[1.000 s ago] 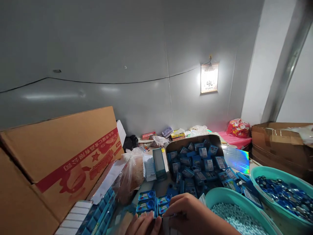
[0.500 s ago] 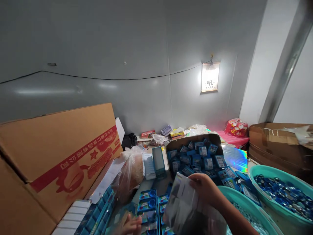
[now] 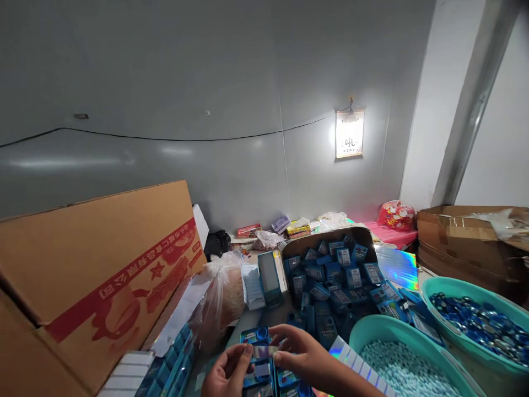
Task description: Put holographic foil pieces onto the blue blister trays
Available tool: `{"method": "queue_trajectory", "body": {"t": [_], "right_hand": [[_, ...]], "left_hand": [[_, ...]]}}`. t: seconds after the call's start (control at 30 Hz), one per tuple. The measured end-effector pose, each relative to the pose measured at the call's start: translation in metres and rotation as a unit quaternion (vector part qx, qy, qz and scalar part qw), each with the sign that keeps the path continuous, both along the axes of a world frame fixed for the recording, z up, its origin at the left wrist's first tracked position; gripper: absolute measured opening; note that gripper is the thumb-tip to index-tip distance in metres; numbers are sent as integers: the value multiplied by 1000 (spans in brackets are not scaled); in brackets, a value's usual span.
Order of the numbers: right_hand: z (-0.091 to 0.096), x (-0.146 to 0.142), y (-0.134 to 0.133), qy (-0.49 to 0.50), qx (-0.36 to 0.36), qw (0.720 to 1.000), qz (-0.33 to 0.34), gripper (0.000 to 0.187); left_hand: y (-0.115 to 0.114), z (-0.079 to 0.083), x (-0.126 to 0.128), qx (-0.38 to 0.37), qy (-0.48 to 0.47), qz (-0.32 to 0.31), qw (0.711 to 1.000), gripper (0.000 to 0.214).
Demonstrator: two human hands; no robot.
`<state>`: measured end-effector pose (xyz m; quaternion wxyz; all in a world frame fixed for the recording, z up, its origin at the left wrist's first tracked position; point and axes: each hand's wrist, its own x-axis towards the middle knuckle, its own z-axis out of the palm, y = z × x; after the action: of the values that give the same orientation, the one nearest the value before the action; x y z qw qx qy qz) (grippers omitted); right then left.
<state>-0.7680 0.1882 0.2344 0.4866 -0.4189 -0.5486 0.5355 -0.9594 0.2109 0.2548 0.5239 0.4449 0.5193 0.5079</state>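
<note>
Both hands meet low in my view, forearms coming up from the bottom edge with wrists bent inward toward each other. My left hand (image 3: 228,370) is half curled, thumb and forefinger pinched on the left end of a small shiny strip (image 3: 264,351); my right hand (image 3: 300,353) arches over from the right, fingers bent, pinching the strip's other end. So both are grasping the strip, which sits level between them, just above the blue packs (image 3: 255,335) lined up on the desk (image 3: 252,318). More of those packs lie under my fingers, partly hidden. A sheet of holographic labels (image 3: 355,361) lies just right of my right wrist, touching the rim of the near teal basin (image 3: 366,326), which holds pale pellets. A second basin (image 3: 444,288) further right holds blue caps. Behind the hands stands a box (image 3: 330,238) heaped with small blue cartons, with a clear bag (image 3: 223,298) to its left and a large cardboard carton (image 3: 99,259) leaning at the far left.
</note>
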Motion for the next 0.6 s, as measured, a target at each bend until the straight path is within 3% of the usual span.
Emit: {"method": "queue_trajectory", "body": {"t": [0.1, 0.23, 0.4, 0.6], "right_hand": [[-13, -22, 22, 25, -7, 999, -23, 53], [-30, -26, 42, 7, -4, 999, -54, 31], [-39, -20, 55, 9, -3, 999, -42, 52], [-59, -20, 65, 10, 4, 999, -50, 36]], "left_hand": [[7, -15, -4, -2, 2, 10, 1000, 64], [18, -33, -10, -5, 33, -11, 999, 65], [30, -41, -15, 52, 199, -17, 979, 57], [43, -62, -9, 113, 277, 4, 954, 44]]}}
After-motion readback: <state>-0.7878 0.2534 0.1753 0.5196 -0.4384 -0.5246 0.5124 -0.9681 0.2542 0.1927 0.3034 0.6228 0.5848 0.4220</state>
